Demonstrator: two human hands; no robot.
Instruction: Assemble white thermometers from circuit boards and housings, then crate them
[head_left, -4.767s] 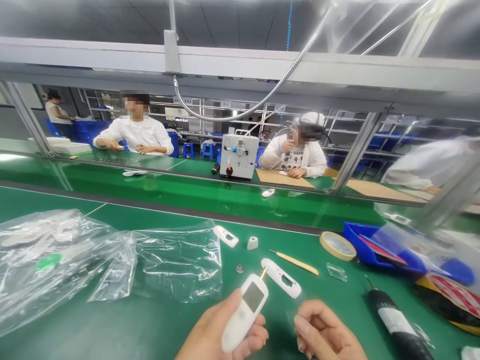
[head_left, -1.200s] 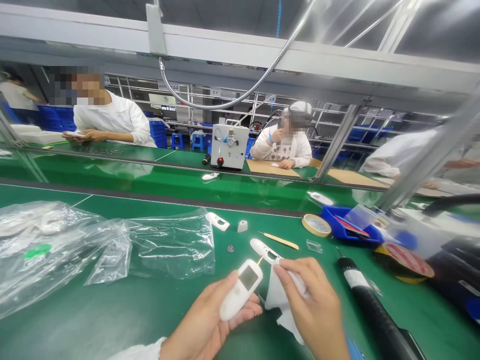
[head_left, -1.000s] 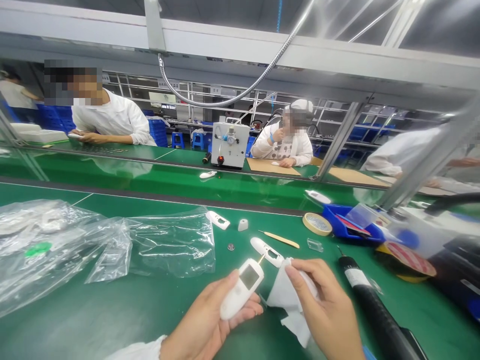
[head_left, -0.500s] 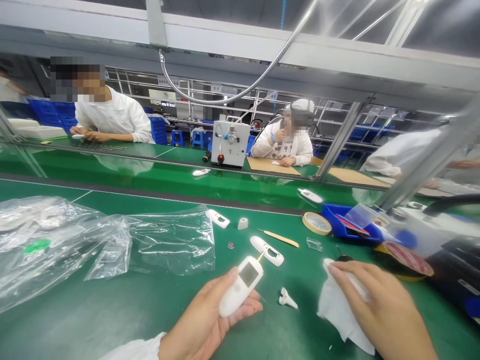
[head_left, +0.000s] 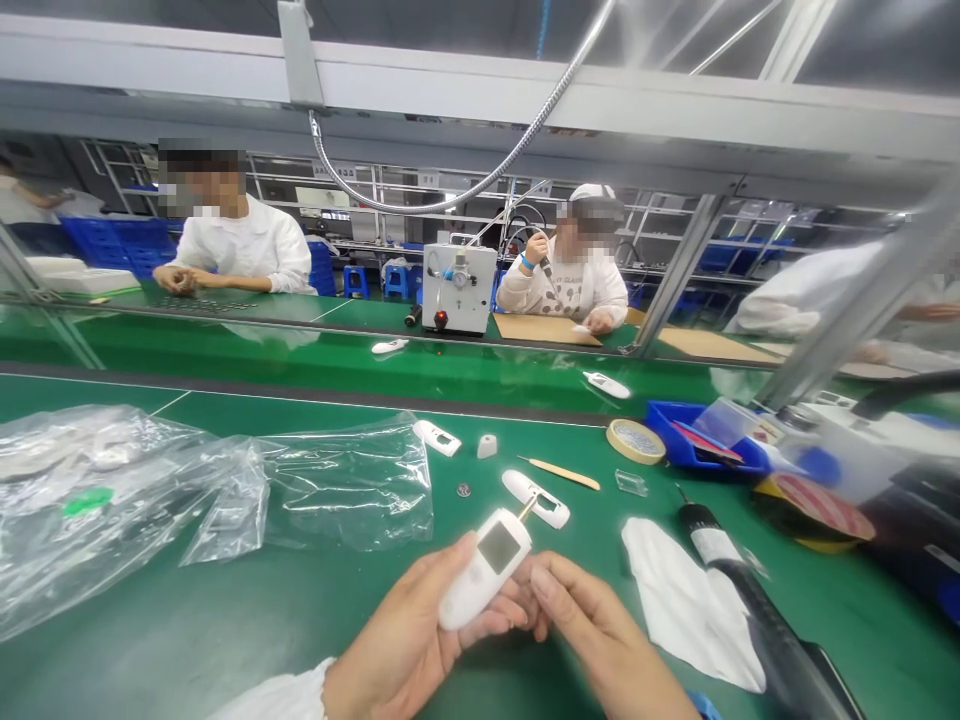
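My left hand (head_left: 409,625) is closed around a white handheld thermometer (head_left: 484,575) with a small grey screen and a thin metal probe at its upper end. My right hand (head_left: 592,625) is beside the thermometer's lower right side, thumb and fingers pinched together. Whatever is between those fingertips, if anything, is hidden. Beyond the probe tip lies a white shell half (head_left: 551,512) with cut-outs. A similar white shell (head_left: 436,438), a small white cap (head_left: 487,445) and a coin-like disc (head_left: 463,490) rest farther back.
Clear plastic bags (head_left: 337,480) spread across the left. At right lie a white cloth (head_left: 675,600), a black electric screwdriver (head_left: 765,610), a tape roll (head_left: 635,441) and a blue bin (head_left: 675,445). A thin yellow-handled tool (head_left: 566,473) lies mid-table. Co-workers sit beyond the green belt (head_left: 300,365).
My right hand has left the white cloth and come over beside the thermometer, covering where a small white cone-shaped part lay. The cloth and screwdriver are now exposed. Items on the belt have shifted left.
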